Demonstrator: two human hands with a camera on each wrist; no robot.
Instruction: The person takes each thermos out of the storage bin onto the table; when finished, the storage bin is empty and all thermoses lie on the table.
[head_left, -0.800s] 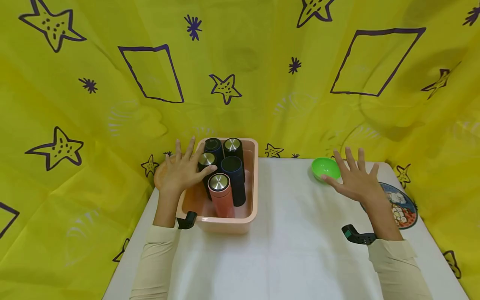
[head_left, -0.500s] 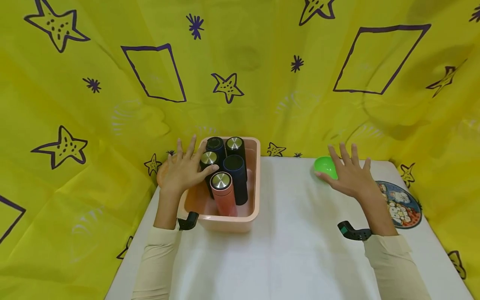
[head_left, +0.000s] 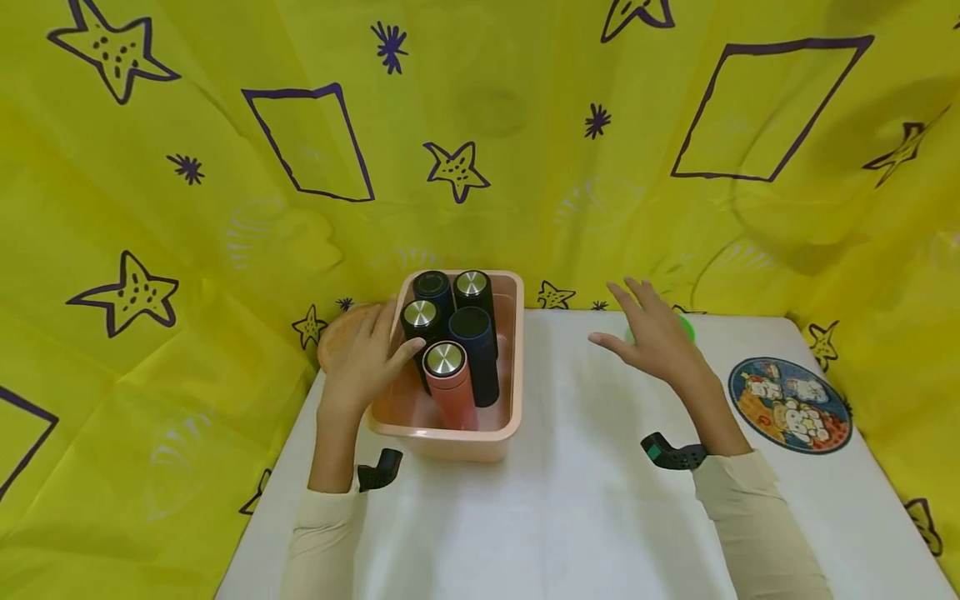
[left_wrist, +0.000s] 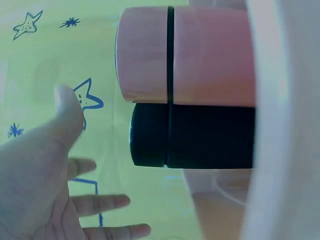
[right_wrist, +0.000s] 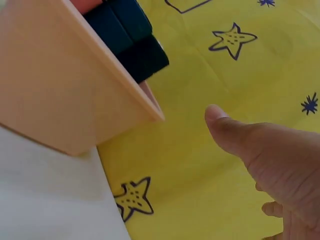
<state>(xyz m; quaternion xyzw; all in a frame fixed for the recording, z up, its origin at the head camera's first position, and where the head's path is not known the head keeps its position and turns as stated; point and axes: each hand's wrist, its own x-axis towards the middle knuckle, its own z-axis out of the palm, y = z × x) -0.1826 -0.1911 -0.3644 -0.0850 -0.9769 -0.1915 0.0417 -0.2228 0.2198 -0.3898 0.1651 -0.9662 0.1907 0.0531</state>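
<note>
A pink-peach plastic bin (head_left: 512,367) on the table holds several upright flasks: a pink flask (head_left: 453,400) with a silver lid at the front, and dark flasks (head_left: 483,367) behind it. My left hand (head_left: 360,362) hovers over the bin's left side, fingers extended and thumb apart, beside the flasks; in the left wrist view the pink flask (left_wrist: 215,55) stands clear of the thumb. To the right of the bin, my right hand (head_left: 656,337) is held in the air with straight fingers, holding nothing. It partly hides a green bowl (head_left: 686,327).
A round mat (head_left: 791,406) with a colourful picture lies on the table's right side. Behind the left hand is a round orange-brown object (head_left: 337,337), partly hidden. Yellow patterned cloth (head_left: 525,225) hangs behind and at both sides of the white table (head_left: 585,500).
My right hand has moved left toward the bin, now in front of the green bowl, uncovering the mat. My left hand has shifted slightly lower, its fingers drawn closer together.
</note>
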